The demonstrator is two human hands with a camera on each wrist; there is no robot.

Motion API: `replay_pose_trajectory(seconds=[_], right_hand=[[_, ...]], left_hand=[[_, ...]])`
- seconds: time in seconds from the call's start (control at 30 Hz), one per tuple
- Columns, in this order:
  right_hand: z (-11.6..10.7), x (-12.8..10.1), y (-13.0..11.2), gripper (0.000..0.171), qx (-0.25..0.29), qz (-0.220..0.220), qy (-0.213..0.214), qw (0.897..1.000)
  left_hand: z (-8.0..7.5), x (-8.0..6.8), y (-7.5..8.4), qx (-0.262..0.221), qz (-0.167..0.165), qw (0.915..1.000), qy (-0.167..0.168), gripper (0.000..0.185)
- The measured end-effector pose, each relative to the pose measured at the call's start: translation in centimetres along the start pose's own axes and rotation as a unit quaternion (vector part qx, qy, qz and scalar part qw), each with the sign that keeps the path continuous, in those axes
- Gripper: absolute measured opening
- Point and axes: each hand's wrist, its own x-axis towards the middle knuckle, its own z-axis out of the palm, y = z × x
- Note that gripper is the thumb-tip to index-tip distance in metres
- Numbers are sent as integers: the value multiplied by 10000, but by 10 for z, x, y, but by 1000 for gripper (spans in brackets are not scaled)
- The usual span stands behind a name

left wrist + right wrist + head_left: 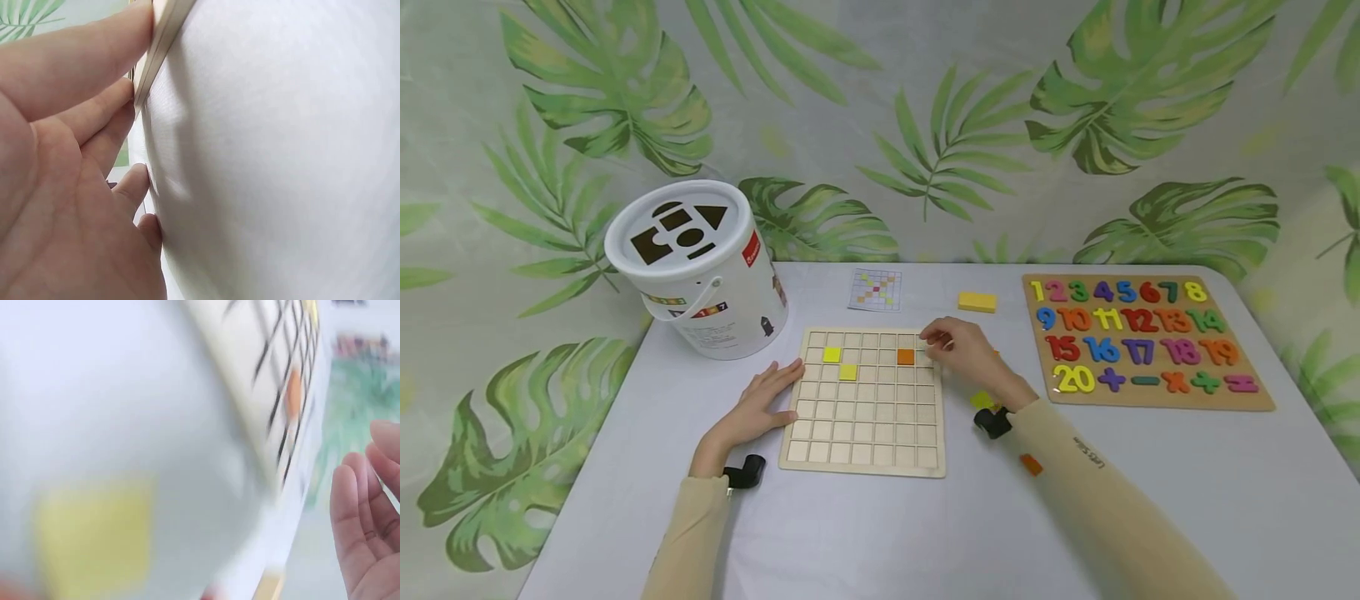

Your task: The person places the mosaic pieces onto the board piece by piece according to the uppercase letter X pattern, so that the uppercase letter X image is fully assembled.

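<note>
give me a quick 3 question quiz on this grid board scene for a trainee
1. True or false: the orange tile lies in the same row of the grid board as a yellow tile.
2. Which hand rests on the board's edge? A) left hand B) right hand C) neither
3. Fill in: the white bucket stands to the ____ of the board in the head view.

Key:
1. True; both sit in the second row from the far edge, and the other yellow tile is one row nearer.
2. A; its straight fingers touch the left edge, as the left wrist view also shows.
3. Left.
</note>
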Motion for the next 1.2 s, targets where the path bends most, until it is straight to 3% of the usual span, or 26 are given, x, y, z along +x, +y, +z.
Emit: replay_pose_trajectory(seconds=[0.2,0.33,0.43,0.83,1.2], right_hand=[[-37,-26,36,22,-444,786,271,9956],[-45,-36,50,25,-582,1351,57,9891],[-46,-39,56,26,-676,1472,-99,9867],[-39,-36,58,24,-1302,1218,-82,9839],[-10,-15,12,24,-638,406,-364,9965]], left_hand=[[0,-1,1,-52,31,10000,73,71],[-1,-1,1,-36,37,9999,87,71],[-1,0,1,-53,6,10000,57,71],[1,1,-2,-39,-57,10000,24,73],[1,1,-1,-63,-33,10000,23,72]])
